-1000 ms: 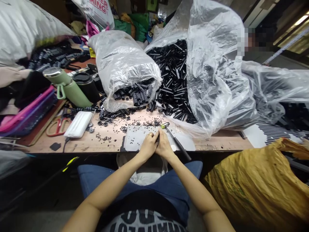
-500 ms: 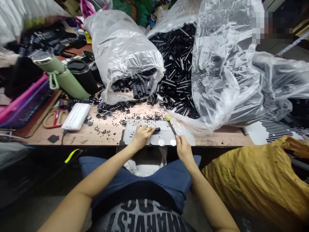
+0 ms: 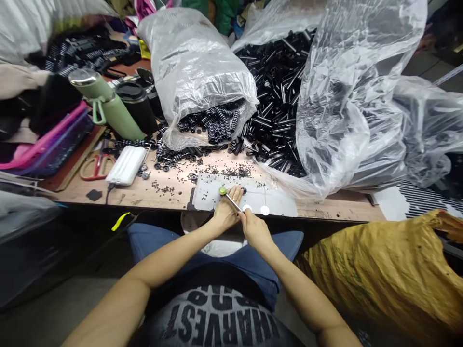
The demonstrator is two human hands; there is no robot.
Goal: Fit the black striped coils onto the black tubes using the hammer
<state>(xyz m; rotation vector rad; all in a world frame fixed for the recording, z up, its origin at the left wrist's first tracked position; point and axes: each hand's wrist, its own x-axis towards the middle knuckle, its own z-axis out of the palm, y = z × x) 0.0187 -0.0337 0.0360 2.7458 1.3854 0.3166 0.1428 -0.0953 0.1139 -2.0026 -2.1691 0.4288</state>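
Two hands at the surface's near edge: left hand (image 3: 224, 215) pins a small black tube (image 3: 243, 191) to the grey mat (image 3: 278, 205); right hand (image 3: 255, 230), fingers closed, holds a small hammer (image 3: 228, 198) above it. Tube pile (image 3: 275, 96) looks largely unworked.

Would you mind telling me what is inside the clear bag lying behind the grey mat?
At the mouth of the bag, black ribbed parts show, some spilled onto the table. Deeper in, the crinkled plastic hides the contents.
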